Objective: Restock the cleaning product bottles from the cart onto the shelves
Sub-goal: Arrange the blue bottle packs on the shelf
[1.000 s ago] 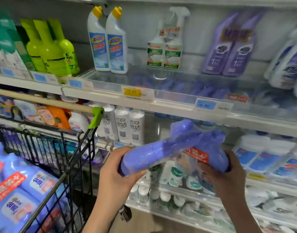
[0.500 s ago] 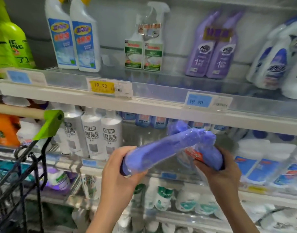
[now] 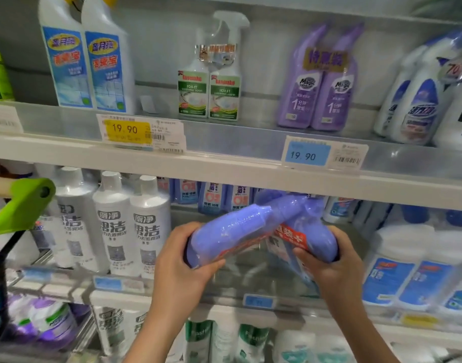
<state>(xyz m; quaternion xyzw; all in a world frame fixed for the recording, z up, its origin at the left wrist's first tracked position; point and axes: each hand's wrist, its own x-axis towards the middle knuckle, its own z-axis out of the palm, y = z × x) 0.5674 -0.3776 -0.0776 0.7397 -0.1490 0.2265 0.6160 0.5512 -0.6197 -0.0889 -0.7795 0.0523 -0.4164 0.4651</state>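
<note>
A shrink-wrapped twin pack of purple bottles [image 3: 253, 226] with a red label lies on its side in both my hands, in front of a gap on the middle shelf [image 3: 251, 281]. My left hand [image 3: 182, 260] grips the pack's base end. My right hand [image 3: 332, 268] grips the other bottle's body on the right. The bottle necks point up and back, just under the edge of the upper shelf [image 3: 224, 169]. A matching purple twin pack [image 3: 320, 82] stands on that upper shelf. The cart's green handle corner [image 3: 23, 205] shows at the left edge.
White bottles [image 3: 130, 226] stand left of the gap, and white bottles with blue labels [image 3: 408, 268] stand to its right. Small blue bottles [image 3: 211, 195] sit at the back of the gap. Spray bottles [image 3: 211, 82] and blue-labelled bottles [image 3: 86, 58] fill the upper shelf.
The view has shifted right and closer to the shelves, so the cart has almost left the frame. Both hands have carried the purple pack forward into the gap on the middle shelf.
</note>
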